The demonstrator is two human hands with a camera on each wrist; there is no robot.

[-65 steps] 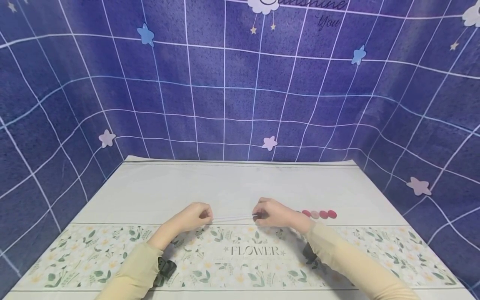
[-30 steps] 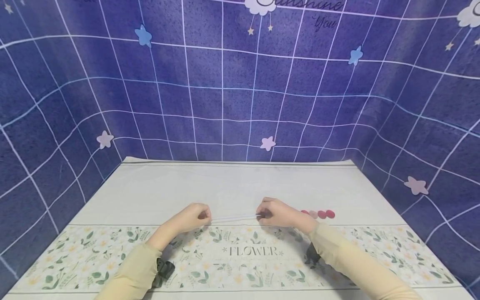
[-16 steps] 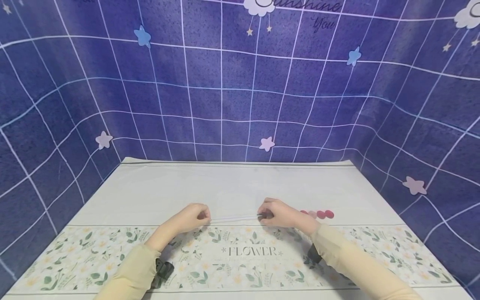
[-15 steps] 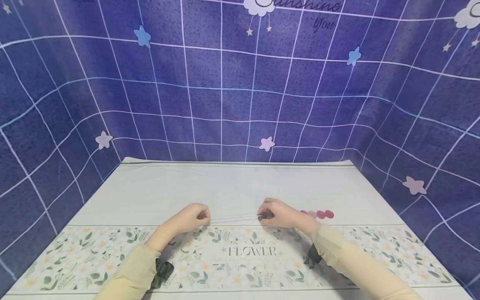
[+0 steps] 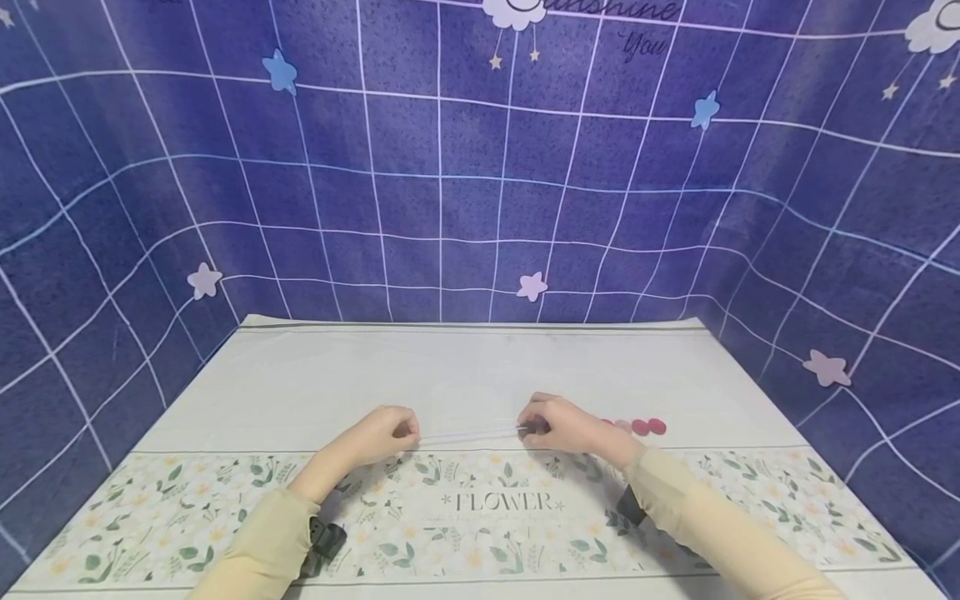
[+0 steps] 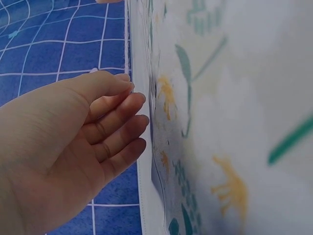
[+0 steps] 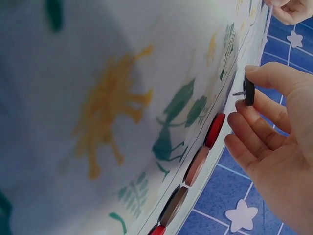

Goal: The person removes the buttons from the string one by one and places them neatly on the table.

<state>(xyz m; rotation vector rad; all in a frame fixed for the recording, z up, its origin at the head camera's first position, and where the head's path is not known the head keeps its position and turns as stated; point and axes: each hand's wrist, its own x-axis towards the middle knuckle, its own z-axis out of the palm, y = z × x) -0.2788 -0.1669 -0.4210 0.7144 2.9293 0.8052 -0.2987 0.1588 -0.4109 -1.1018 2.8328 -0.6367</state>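
In the head view, my left hand [image 5: 381, 437] pinches one end of a thin white string [image 5: 468, 436] between thumb and index finger. The string stretches across the tablecloth to my right hand [image 5: 558, 427]. In the right wrist view, my right thumb and fingertips grip a dark round button [image 7: 250, 91] on edge, with a short thin grey tip [image 7: 238, 93] sticking out from its face. The left wrist view shows the twisted string [image 6: 127, 44] rising from the pinched fingertips, the other left fingers loosely bent.
A row of round buttons in red [image 5: 657, 427], pink [image 5: 623, 426] and similar tones lies right of my right hand, partly hidden by the wrist. Underneath is a white tablecloth [image 5: 360, 367] with a flowered band. A blue curtain [image 5: 420, 200] encloses the back and sides.
My right hand has shifted a little to the right with the dark button, and a longer stretch of string shows between the hands. The left hand stays nearly still.
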